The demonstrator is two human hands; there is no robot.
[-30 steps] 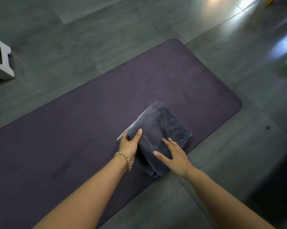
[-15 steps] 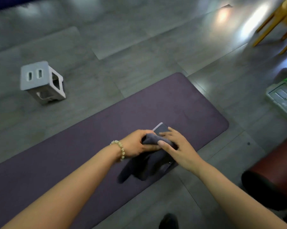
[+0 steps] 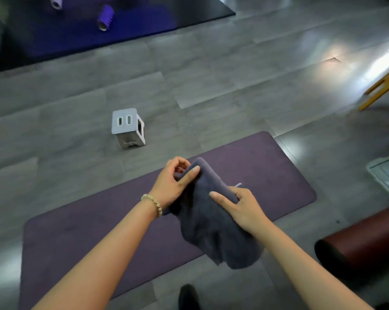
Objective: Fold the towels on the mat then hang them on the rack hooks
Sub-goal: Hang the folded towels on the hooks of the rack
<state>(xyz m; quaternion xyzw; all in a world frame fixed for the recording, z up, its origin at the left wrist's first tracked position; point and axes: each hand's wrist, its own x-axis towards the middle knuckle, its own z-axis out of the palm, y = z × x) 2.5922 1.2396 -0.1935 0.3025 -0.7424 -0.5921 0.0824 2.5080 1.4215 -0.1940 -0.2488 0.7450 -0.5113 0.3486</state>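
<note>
Fingers (image 3: pixel 190 175) of the left hand (image 3: pixel 170 185) pinch the upper fold of the dark grey towel (image 3: pixel 211 227), with the thumb laid over the cloth. The right hand (image 3: pixel 242 208) grips the fold's other end, its index finger stretched along it. The grey floor (image 3: pixel 211 74) carries the purple mat (image 3: pixel 88 238), which lies aslant. A second ago the towel lay folded flat by the mat's near edge under both hands. Half a second ago it was bunched and rising. Now it hangs from both hands above the mat's near right part, with its loose end past the near edge. A white stool (image 3: pixel 127 127) stands beyond the far edge. A beaded bracelet (image 3: pixel 154 203) circles the left wrist.
</note>
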